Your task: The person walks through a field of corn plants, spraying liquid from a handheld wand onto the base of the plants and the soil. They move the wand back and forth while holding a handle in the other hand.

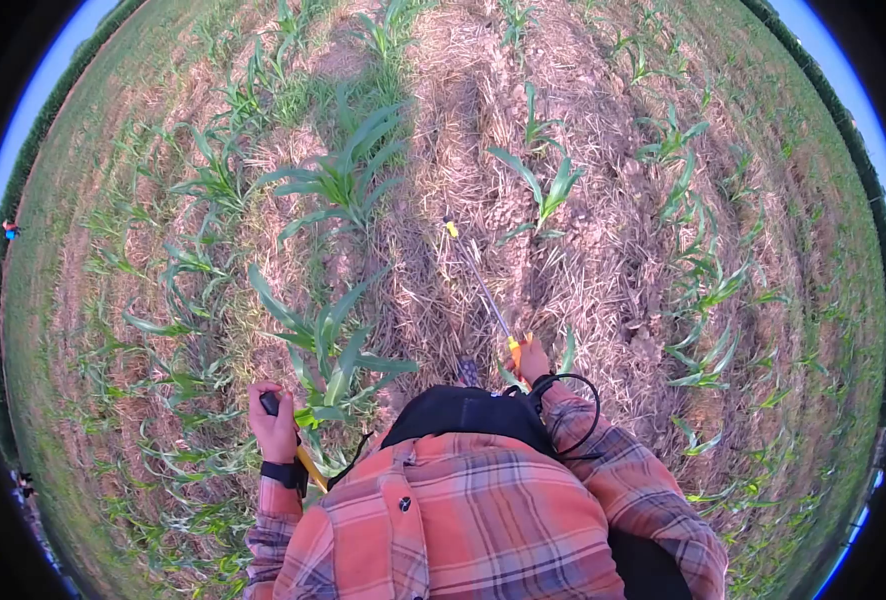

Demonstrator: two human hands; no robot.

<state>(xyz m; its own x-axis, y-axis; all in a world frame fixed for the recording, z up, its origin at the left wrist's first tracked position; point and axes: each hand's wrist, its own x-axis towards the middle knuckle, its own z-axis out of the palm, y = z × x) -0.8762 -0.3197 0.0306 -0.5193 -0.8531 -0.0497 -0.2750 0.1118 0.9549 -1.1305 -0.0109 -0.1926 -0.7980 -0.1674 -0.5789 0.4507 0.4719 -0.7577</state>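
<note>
On my feed, the left hand (275,425) is wrapped shut around the dark grip of a yellow-shafted tool (310,466). It sits just left of the nearest maize plant (335,352), and the shaft points down and back past a dark wristband (283,474). I read that as a carrying hold that keeps the tool clear of the leaves.

To the right of that maize plant, the right hand (534,361) is closed on the orange handle of a thin rod (483,290). The rod runs forward, low over the straw-covered soil (583,270), and ends in a yellow tip (451,229) beyond the plant. It seems to be angled out ahead so that the tip reaches the open strip between the rows.

A black pouch (463,410) hangs against the plaid shirt (463,520), just right of the plant. A black cable (588,415) loops beside the right sleeve, probably slack left so the arm can move freely.
</note>
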